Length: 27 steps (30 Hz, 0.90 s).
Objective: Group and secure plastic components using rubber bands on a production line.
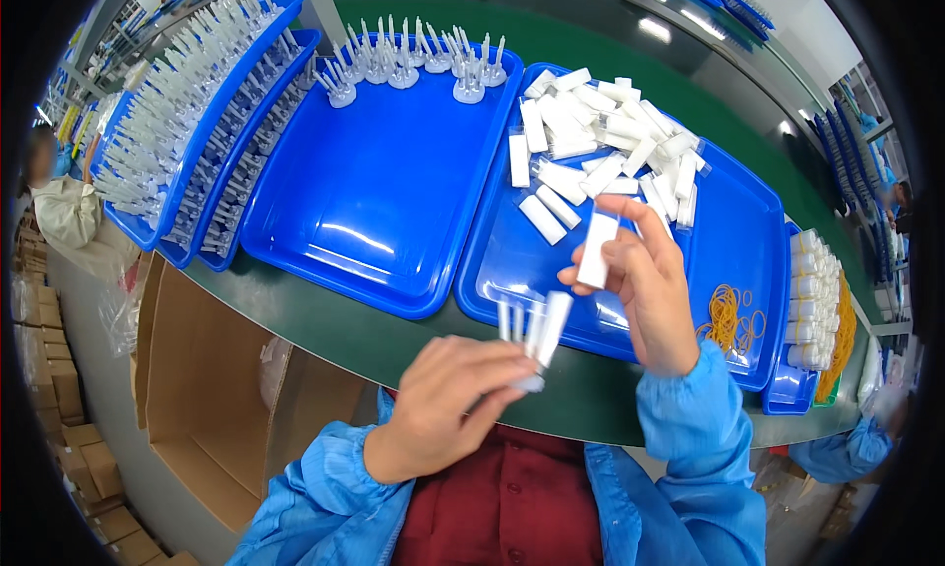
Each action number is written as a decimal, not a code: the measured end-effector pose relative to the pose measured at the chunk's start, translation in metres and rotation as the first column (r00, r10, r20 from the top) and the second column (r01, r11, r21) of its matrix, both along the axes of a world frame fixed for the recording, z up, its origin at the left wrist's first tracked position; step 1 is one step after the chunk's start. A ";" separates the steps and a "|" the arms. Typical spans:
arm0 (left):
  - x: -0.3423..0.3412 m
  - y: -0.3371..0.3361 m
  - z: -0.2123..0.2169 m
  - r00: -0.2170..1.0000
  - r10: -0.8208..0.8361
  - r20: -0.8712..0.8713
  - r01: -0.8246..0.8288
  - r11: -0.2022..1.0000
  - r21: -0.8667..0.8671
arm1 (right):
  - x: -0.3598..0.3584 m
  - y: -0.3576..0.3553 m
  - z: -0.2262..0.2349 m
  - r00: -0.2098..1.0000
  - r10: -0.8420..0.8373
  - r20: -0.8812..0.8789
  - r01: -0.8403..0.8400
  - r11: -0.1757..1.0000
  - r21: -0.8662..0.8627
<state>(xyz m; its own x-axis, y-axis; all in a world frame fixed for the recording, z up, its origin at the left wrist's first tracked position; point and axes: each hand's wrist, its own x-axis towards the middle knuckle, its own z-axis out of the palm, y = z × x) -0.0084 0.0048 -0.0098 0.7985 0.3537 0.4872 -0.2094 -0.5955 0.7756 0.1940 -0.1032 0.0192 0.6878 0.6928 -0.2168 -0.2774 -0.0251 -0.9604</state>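
My left hand (438, 394) is closed on a white pronged holder (520, 322), gripping it near its base above the front table edge. Several slim prongs stand up from it, smeared by motion. A wider white piece (554, 327) rises at the holder's right side; whether it is fixed on a prong I cannot tell. Between the thumb and fingers of my right hand (650, 285) is a white rectangular piece (598, 251), held upright over a blue tray (482, 261). Behind it lies a heap of similar white pieces (566, 123), some with clear film around them.
To the left, a blue tray (359, 192) bears several pronged holders (399, 59) along its far side. Stacked trays (197, 192) full of holders stand farther left. Orange rubber bands (726, 320) and bundled white cylinders (809, 300) lie right. An open cardboard box (212, 389) stands below.
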 end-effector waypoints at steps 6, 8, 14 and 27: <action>0.011 -0.013 0.003 0.995 -0.096 -0.002 0.096 0.995 0.004 | -0.029 -0.016 -0.009 0.999 -0.047 0.004 0.047 0.999 0.001; 0.011 -0.016 0.004 0.994 -0.103 -0.024 0.103 0.995 0.003 | -0.034 -0.019 -0.003 0.999 -0.037 0.028 0.038 0.999 -0.034; 0.011 -0.019 0.006 0.993 -0.101 -0.065 0.103 0.994 0.023 | -0.033 -0.028 -0.011 0.997 -0.064 0.051 0.064 0.998 -0.009; 0.013 -0.018 -0.013 0.999 0.042 0.035 -0.041 0.999 -0.034 | -0.071 -0.038 -0.025 0.921 -0.087 0.381 0.055 0.994 0.093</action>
